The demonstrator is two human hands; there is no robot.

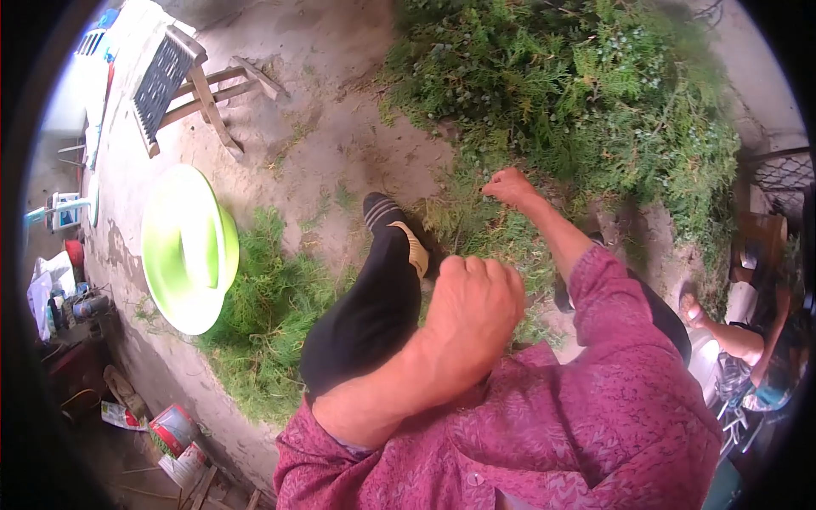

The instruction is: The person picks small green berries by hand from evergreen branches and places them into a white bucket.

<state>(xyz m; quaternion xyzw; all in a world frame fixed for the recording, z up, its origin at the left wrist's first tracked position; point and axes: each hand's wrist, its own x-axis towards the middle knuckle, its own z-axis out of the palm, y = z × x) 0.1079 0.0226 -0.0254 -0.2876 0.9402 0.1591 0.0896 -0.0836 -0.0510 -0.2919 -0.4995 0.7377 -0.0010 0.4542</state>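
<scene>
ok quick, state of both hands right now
left hand: closed in a fist, nothing visible in it
right hand: fingers curled down at the green branches, whether it grips any cannot be told

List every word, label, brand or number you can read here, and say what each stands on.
No text here can be read.
tin can: a red label, its print too blurred to read.
paper packet beside the can: markings too small to read.
</scene>
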